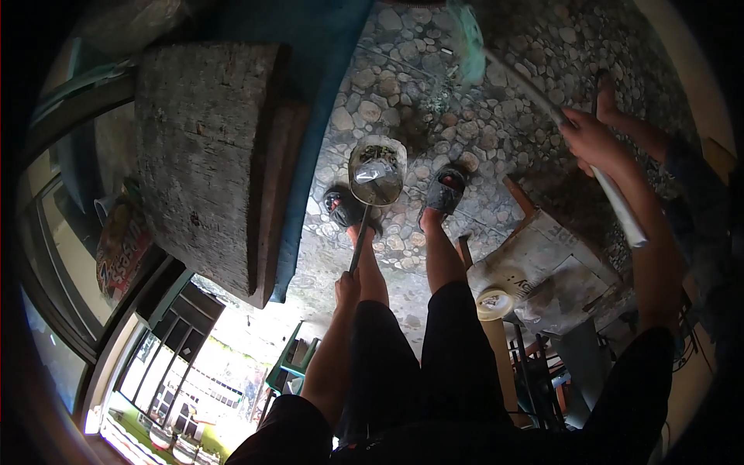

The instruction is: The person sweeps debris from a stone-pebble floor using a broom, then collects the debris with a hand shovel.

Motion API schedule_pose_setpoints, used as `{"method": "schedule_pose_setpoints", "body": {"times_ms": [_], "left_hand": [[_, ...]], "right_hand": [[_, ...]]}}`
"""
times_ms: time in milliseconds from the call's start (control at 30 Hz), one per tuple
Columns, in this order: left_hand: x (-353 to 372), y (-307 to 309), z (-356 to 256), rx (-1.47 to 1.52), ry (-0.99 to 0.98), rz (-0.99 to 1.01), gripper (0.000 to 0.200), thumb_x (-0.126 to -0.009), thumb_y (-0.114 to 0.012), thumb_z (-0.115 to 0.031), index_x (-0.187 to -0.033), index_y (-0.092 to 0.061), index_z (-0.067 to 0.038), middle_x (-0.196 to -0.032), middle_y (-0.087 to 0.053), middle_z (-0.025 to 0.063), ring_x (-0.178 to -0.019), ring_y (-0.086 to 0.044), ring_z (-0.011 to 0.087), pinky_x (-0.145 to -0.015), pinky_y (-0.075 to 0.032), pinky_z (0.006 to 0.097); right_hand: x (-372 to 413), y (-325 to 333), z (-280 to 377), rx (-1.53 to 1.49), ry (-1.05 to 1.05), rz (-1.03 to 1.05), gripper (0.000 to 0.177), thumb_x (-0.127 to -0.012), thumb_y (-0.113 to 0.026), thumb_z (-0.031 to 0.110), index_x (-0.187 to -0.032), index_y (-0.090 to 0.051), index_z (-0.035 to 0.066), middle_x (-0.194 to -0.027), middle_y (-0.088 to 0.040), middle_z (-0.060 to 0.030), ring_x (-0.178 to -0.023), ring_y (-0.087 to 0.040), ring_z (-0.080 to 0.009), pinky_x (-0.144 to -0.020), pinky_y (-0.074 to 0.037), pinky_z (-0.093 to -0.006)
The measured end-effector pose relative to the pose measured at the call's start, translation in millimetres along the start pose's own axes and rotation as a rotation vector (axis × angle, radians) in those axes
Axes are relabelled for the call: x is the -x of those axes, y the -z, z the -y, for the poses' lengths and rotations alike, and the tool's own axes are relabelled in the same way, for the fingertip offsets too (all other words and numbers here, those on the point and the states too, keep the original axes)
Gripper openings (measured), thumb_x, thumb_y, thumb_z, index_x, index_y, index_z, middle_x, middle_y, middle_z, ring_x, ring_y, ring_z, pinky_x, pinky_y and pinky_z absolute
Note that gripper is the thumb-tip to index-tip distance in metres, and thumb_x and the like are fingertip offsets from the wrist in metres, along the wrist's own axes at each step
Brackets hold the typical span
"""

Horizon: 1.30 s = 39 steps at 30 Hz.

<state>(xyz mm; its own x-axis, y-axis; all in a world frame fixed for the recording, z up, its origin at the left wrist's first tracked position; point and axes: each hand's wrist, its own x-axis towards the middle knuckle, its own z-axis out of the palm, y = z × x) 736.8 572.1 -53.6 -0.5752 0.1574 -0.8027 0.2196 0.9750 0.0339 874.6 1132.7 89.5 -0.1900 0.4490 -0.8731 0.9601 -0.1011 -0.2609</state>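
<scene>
Broom handle [618,206] in right hand [594,142]

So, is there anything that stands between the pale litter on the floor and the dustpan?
Nothing visible: between the pale litter and the dustpan is only stony floor. The right slipper stands beside the dustpan, not between.

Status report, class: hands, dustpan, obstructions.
Left hand holds grey, rounded, long-handled dustpan, debris inside. Right hand grips pale-poled, green-headed broom. Black sandals beside dustpan.
</scene>
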Motion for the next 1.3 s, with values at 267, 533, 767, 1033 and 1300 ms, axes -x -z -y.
{"method": "schedule_pose_setpoints", "body": {"times_ms": [267, 533, 767, 1033, 1300], "left_hand": [[-15, 22, -65, -0.17, 0.096, 0.01, 0.045, -0.083, -0.045, -0.04, -0.081, -0.059, 0.003, -0.081, -0.059, 0.0258, -0.082, -0.057, 0.0394, -0.073, -0.044, 0.0459], [-15, 37, -112, -0.226, 0.097, 0.014, 0.041, -0.083, -0.044, -0.037, -0.081, -0.061, 0.001, -0.084, -0.06, 0.0233, -0.085, -0.059, 0.0359, -0.077, -0.045, 0.0432], [-18, 66, -145, -0.32, 0.058, 0.02, 0.031, -0.081, -0.043, -0.027, -0.087, -0.061, -0.003, -0.089, -0.061, 0.0187, -0.087, -0.06, 0.0314, -0.076, -0.048, 0.0382], [-39, 79, -188, -0.355, -0.036, -0.129, 0.024, -0.076, -0.049, -0.025, -0.082, -0.062, -0.006, -0.089, -0.063, 0.0144, -0.086, -0.06, 0.0297, -0.071, -0.05, 0.0381], [-60, 95, -258, -0.447, -0.081, -0.011, 0.023, -0.08, -0.05, -0.022, -0.087, -0.063, -0.005, -0.095, -0.061, 0.0142, -0.09, -0.06, 0.0268, -0.071, -0.05, 0.037]], "right_hand": [[-144, -112, -35, 0.591, 0.177, -0.458, 0.048, -0.082, -0.043, 0.01, -0.125, -0.03, -0.005, -0.082, -0.06, -0.0185, -0.069, -0.061, -0.0274, -0.053, -0.05, -0.0362], [-26, -229, -67, 0.359, 0.125, -0.211, 0.053, -0.079, -0.042, 0.008, -0.128, -0.024, -0.003, -0.076, -0.057, -0.0262, -0.071, -0.059, -0.0369, -0.059, -0.049, -0.0431], [0, -185, -69, 0.387, 0.106, -0.236, 0.055, -0.077, -0.044, 0.01, -0.129, -0.027, 0.002, -0.074, -0.058, -0.0248, -0.071, -0.059, -0.0385, -0.061, -0.047, -0.0452], [-42, -144, -52, 0.361, 0.121, -0.343, 0.048, -0.077, -0.044, 0.008, -0.12, -0.032, -0.01, -0.075, -0.058, -0.0258, -0.071, -0.06, -0.0366, -0.06, -0.05, -0.0413], [-58, -136, -52, 0.421, 0.108, -0.305, 0.032, -0.076, -0.046, 0.006, -0.105, -0.043, -0.008, -0.079, -0.058, -0.0254, -0.076, -0.06, -0.0343, -0.062, -0.05, -0.0385]]}}
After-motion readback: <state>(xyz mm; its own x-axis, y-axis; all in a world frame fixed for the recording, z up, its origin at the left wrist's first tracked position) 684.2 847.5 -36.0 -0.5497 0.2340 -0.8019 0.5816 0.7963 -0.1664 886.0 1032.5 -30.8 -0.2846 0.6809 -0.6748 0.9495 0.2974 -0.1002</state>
